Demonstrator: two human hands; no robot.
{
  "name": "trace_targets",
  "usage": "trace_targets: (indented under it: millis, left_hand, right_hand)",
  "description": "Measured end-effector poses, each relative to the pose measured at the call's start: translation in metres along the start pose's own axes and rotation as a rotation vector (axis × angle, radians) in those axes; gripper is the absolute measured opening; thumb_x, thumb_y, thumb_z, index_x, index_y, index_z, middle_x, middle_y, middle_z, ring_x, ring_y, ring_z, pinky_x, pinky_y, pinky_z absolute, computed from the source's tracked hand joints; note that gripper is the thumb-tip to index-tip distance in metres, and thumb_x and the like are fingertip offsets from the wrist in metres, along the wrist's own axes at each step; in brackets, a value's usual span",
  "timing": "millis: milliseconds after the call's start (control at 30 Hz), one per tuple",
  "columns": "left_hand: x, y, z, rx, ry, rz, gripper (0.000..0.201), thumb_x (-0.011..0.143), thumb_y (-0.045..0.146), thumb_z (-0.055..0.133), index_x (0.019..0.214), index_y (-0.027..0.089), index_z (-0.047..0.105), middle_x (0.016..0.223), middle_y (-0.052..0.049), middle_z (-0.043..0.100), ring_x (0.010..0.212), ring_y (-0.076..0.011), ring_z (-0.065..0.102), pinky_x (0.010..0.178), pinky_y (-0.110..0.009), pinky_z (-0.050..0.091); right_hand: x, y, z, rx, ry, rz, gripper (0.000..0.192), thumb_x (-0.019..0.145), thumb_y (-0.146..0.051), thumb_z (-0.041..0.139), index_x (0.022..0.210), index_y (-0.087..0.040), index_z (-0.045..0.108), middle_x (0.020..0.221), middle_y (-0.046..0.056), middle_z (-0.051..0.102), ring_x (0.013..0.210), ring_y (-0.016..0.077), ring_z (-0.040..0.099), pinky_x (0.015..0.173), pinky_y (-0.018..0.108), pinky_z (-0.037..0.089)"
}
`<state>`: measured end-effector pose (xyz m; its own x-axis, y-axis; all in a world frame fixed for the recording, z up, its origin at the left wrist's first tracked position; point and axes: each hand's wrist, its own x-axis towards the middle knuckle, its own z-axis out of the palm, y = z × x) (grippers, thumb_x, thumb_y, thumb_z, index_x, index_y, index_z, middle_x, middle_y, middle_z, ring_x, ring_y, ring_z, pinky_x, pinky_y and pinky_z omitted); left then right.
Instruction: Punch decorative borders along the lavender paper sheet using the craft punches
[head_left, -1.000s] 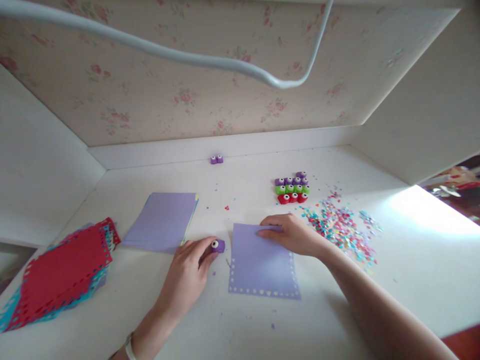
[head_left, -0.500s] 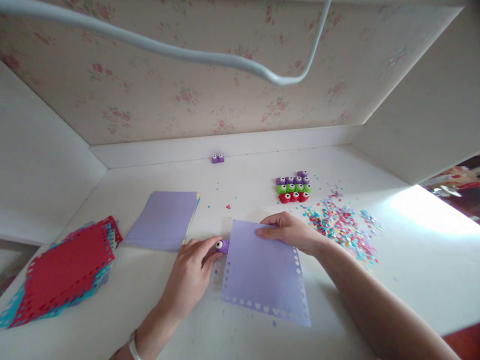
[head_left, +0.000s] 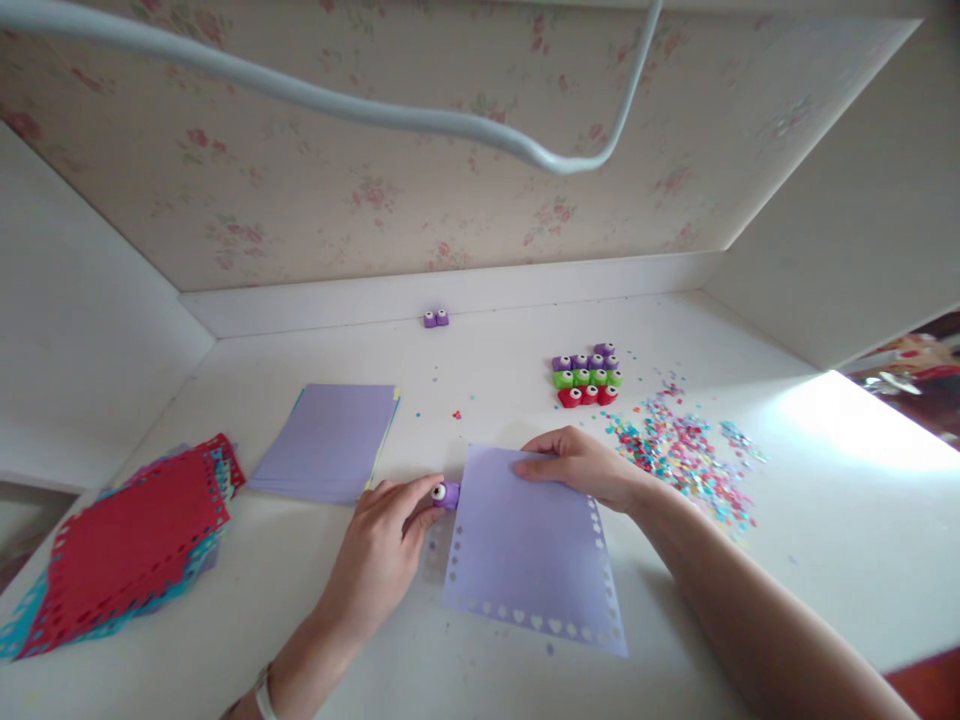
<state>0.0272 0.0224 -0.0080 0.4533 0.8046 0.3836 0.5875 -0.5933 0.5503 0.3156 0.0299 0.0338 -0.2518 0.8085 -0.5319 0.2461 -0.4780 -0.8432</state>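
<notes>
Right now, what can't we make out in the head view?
- Shape cut by the purple punch: too small, half covered by the left hand.
- Sheets under the top of the lilac stack: hidden, only edges show.
- Red punched sheets: cut off at the left frame edge.
- Right hand fingertips on the lilac sheet: grip unclear.

**Purple sheet and small punch**

A square purple paper sheet (head_left: 529, 540) lies flat, slightly skewed, on the white desk, heart-shaped holes along three edges. A small purple punch (head_left: 447, 493) sits at its upper left edge, touching it.
</notes>
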Motion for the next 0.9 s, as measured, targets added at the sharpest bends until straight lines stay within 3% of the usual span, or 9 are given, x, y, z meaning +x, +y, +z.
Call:
trace_targets:
  millis: [133, 267, 367, 433, 500, 700, 800, 900]
  left_hand:
    - [-0.001, -0.001, 0.001, -0.011, -0.015, 0.014, 0.026, 0.097, 0.025, 0.059, 0.123, 0.026, 0.062, 0.106, -0.005, 0.073, 0.097, -0.0229, 0.067, 0.085, -0.037, 0.052]
    - [0.000, -0.001, 0.001, -0.004, -0.048, 0.081, 0.028, 0.095, 0.025, 0.062, 0.123, 0.026, 0.062, 0.110, -0.005, 0.073, 0.099, -0.0230, 0.065, 0.088, -0.038, 0.050]
    - [0.001, 0.000, 0.000, 0.012, -0.110, 0.125, 0.027, 0.095, 0.028, 0.062, 0.122, 0.024, 0.063, 0.111, -0.005, 0.073, 0.099, -0.0232, 0.065, 0.088, -0.039, 0.050]
    - [0.002, 0.001, 0.000, 0.023, -0.139, 0.141, 0.028, 0.095, 0.029, 0.062, 0.122, 0.023, 0.063, 0.111, -0.005, 0.072, 0.099, -0.0233, 0.065, 0.089, -0.040, 0.050]
    - [0.001, 0.001, 0.000, 0.036, -0.150, 0.140, 0.028, 0.095, 0.031, 0.062, 0.122, 0.023, 0.063, 0.111, -0.006, 0.072, 0.100, -0.0235, 0.065, 0.089, -0.040, 0.050]
    - [0.001, 0.002, -0.002, 0.036, -0.175, 0.135, 0.030, 0.096, 0.028, 0.061, 0.125, 0.025, 0.063, 0.114, -0.007, 0.071, 0.101, -0.0235, 0.065, 0.090, -0.041, 0.050]
    - [0.002, 0.003, -0.004, 0.012, -0.206, 0.123, 0.030, 0.095, 0.022, 0.063, 0.125, 0.025, 0.063, 0.115, -0.006, 0.070, 0.103, -0.0231, 0.064, 0.090, -0.040, 0.049]
    - [0.003, 0.005, -0.005, 0.012, -0.223, 0.115, 0.030, 0.095, 0.022, 0.063, 0.124, 0.026, 0.063, 0.114, -0.005, 0.070, 0.104, -0.0235, 0.063, 0.089, -0.040, 0.047]
  right_hand:
    - [0.000, 0.000, 0.000, -0.025, -0.010, -0.010, 0.037, 0.076, -0.053, 0.075, 0.088, -0.018, 0.075, 0.078, 0.005, 0.075, 0.060, 0.0165, 0.066, 0.052, 0.024, 0.049]
    - [0.003, 0.003, -0.001, -0.276, 0.069, -0.107, 0.036, 0.084, -0.052, 0.067, 0.096, -0.020, 0.075, 0.080, 0.005, 0.076, 0.064, 0.0187, 0.068, 0.054, 0.026, 0.050]
    - [0.005, 0.005, 0.002, -0.580, 0.262, -0.319, 0.029, 0.086, -0.043, 0.067, 0.105, -0.022, 0.074, 0.092, 0.006, 0.076, 0.082, 0.0228, 0.070, 0.073, 0.034, 0.055]
    - [0.003, 0.008, 0.006, -0.771, 0.395, -0.514, 0.030, 0.086, -0.036, 0.069, 0.113, -0.023, 0.072, 0.110, 0.008, 0.073, 0.102, 0.0269, 0.066, 0.091, 0.043, 0.052]
    - [-0.004, 0.011, 0.011, -0.903, 0.447, -0.656, 0.033, 0.089, -0.035, 0.067, 0.121, -0.026, 0.068, 0.125, 0.009, 0.067, 0.117, 0.0292, 0.058, 0.101, 0.050, 0.046]
    - [-0.020, 0.030, 0.025, -1.003, 0.278, -0.730, 0.036, 0.095, -0.037, 0.059, 0.131, -0.033, 0.063, 0.139, 0.006, 0.060, 0.130, 0.0296, 0.053, 0.111, 0.057, 0.038]
    - [-0.017, 0.035, 0.026, -1.037, 0.252, -0.724, 0.040, 0.098, -0.036, 0.054, 0.137, -0.033, 0.058, 0.145, 0.004, 0.056, 0.137, 0.0302, 0.047, 0.117, 0.062, 0.026]
    - [-0.012, 0.035, 0.027, -1.066, 0.245, -0.714, 0.039, 0.100, -0.035, 0.050, 0.138, -0.032, 0.057, 0.148, 0.003, 0.052, 0.139, 0.0291, 0.044, 0.119, 0.061, 0.023]
